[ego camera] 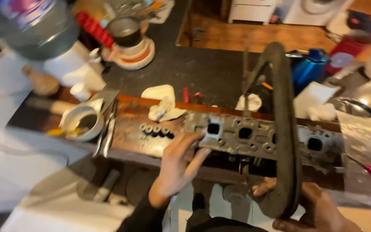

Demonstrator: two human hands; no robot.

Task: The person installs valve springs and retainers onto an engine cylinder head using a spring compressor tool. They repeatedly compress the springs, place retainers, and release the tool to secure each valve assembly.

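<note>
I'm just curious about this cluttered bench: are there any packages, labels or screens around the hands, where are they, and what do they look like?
Big water bottle: top left, blurred, bluish-grey plastic with a pink and blue label.
Clear plastic bag: right edge of the bench, crinkled, something pink inside.
Blue container: behind the curved dark tool, shiny blue.
No screens or signs in view.

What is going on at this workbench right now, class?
A person is working on a grey metal engine cylinder head with square ports that lies along a worn wooden bench. The left hand rests on its near end, fingers spread. The right hand grips the bottom of a large dark curved metal clamp frame standing upright over the part. A white bowl, metal pliers and crumpled white rags lie to the left.
</note>
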